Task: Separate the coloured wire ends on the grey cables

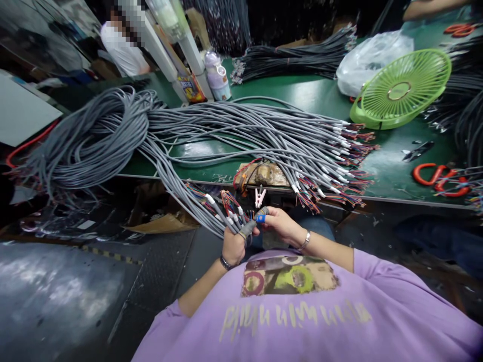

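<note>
Close in front of my body, my left hand [234, 246] is closed around the end of a grey cable, its thumb wrapped in grey tape. Thin coloured wires [252, 216] stick up from that end. My right hand [279, 223] pinches at these wires, with grey and blue tape on its fingers; the exact grip is too small to make out. Beside my left hand hang several more grey cables [177, 193] with white-wrapped ends and fanned coloured wires. A pink clip [259, 197] sits at the table edge just above my hands.
A large bundle of grey cables [234, 120] lies across the green table [392, 171], coiled at the left. At the right are a green fan [402, 90], orange-handled scissors [426, 173] and a plastic bag [372, 58]. A bottle [217, 75] stands behind. Another person [123, 48] is at back left.
</note>
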`<control>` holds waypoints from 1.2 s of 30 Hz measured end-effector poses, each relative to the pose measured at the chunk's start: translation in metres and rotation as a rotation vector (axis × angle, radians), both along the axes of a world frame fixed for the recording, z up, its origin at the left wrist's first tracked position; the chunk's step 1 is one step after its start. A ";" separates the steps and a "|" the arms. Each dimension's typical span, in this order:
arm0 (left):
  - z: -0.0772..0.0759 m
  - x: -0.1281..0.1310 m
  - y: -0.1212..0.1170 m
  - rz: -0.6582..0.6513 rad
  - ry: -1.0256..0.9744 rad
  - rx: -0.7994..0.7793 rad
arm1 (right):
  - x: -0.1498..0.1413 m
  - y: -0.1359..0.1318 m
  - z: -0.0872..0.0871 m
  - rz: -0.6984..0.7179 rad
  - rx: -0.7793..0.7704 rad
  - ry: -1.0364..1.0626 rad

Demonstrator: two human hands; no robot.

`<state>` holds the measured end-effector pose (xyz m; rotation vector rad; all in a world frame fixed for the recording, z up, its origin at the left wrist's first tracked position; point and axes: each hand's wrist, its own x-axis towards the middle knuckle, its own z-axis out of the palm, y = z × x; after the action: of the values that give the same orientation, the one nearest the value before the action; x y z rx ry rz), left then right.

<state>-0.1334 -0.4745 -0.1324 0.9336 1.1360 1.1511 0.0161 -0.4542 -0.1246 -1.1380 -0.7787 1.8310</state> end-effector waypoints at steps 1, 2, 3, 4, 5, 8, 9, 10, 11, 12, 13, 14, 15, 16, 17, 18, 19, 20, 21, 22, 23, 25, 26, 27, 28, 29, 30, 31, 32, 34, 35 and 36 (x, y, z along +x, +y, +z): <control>0.000 0.000 0.000 -0.001 -0.002 0.003 | 0.000 0.000 0.000 0.006 -0.014 0.014; -0.001 0.000 0.000 -0.003 -0.001 0.006 | 0.000 0.000 0.000 0.022 -0.011 0.019; -0.001 0.000 0.000 -0.006 0.001 0.008 | 0.000 0.000 0.001 0.048 0.010 0.019; -0.002 -0.001 0.000 -0.009 0.002 0.009 | -0.001 0.000 0.003 0.077 0.043 0.013; -0.002 -0.001 0.000 -0.014 0.004 0.008 | -0.001 0.001 0.005 0.102 0.080 0.003; -0.003 -0.001 -0.001 -0.018 0.008 -0.005 | -0.003 0.002 0.009 0.120 0.157 -0.037; -0.003 -0.001 -0.002 -0.017 0.013 -0.010 | -0.004 0.002 0.011 0.109 0.168 -0.047; -0.003 -0.001 -0.002 -0.014 0.017 -0.015 | -0.005 0.002 0.011 0.102 0.174 -0.053; -0.002 0.000 -0.003 -0.010 0.017 -0.020 | -0.006 0.002 0.012 0.098 0.175 -0.053; -0.002 0.000 -0.003 -0.001 0.011 -0.026 | -0.007 0.001 0.013 0.095 0.172 -0.049; -0.001 0.000 -0.003 0.010 0.001 -0.030 | -0.009 0.001 0.013 0.085 0.163 -0.045; -0.001 0.001 -0.003 0.025 -0.009 -0.033 | -0.010 0.000 0.013 0.064 0.147 -0.042; -0.001 0.001 -0.003 0.042 -0.019 -0.035 | -0.011 -0.002 0.013 0.035 0.127 -0.041; -0.001 0.002 -0.003 0.057 -0.024 -0.034 | -0.013 -0.003 0.013 0.003 0.108 -0.039; -0.001 0.002 -0.003 0.071 -0.026 -0.030 | -0.014 -0.004 0.012 -0.027 0.092 -0.036; -0.001 0.003 -0.002 0.081 -0.027 -0.024 | -0.015 -0.005 0.012 -0.051 0.081 -0.033; -0.001 0.003 -0.002 0.087 -0.028 -0.018 | -0.017 -0.006 0.010 -0.070 0.073 -0.028; -0.001 0.003 -0.002 0.088 -0.030 -0.013 | -0.018 -0.006 0.009 -0.084 0.066 -0.018; -0.001 0.004 -0.002 0.084 -0.033 -0.011 | -0.019 -0.006 0.008 -0.095 0.055 -0.006; -0.001 0.004 -0.002 0.077 -0.036 -0.013 | -0.019 -0.006 0.006 -0.108 0.037 0.006; -0.001 0.005 -0.002 0.071 -0.037 -0.018 | -0.020 -0.005 0.004 -0.124 0.013 0.016; 0.000 0.005 -0.002 0.062 -0.035 -0.023 | -0.018 -0.003 0.002 -0.154 -0.044 0.047; 0.000 0.004 -0.002 0.064 -0.034 -0.022 | -0.017 -0.001 0.000 -0.160 -0.069 0.072; 0.001 0.004 -0.002 0.070 -0.033 -0.021 | -0.015 0.000 -0.001 -0.160 -0.087 0.102; 0.002 0.003 -0.001 0.078 -0.037 -0.021 | -0.012 0.001 -0.003 -0.154 -0.098 0.136; 0.004 0.002 -0.001 0.084 -0.046 -0.021 | -0.009 0.002 -0.005 -0.143 -0.105 0.169; 0.006 0.002 -0.001 0.091 -0.058 -0.022 | -0.005 0.002 -0.008 -0.134 -0.112 0.194; 0.008 0.001 0.000 0.097 -0.071 -0.023 | -0.002 0.003 -0.011 -0.133 -0.122 0.209; 0.011 0.001 0.000 0.099 -0.083 -0.019 | 0.002 0.004 -0.014 -0.137 -0.137 0.218; 0.015 0.002 0.001 0.096 -0.098 -0.008 | 0.008 0.006 -0.017 -0.148 -0.177 0.223; 0.016 0.003 0.002 0.093 -0.100 -0.006 | 0.010 0.008 -0.018 -0.151 -0.196 0.223; 0.017 0.004 0.003 0.088 -0.101 -0.005 | 0.011 0.011 -0.017 -0.147 -0.210 0.224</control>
<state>-0.1299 -0.4717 -0.1150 0.8195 1.1066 1.2519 0.0275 -0.4430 -0.1412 -1.0655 -0.3716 1.9068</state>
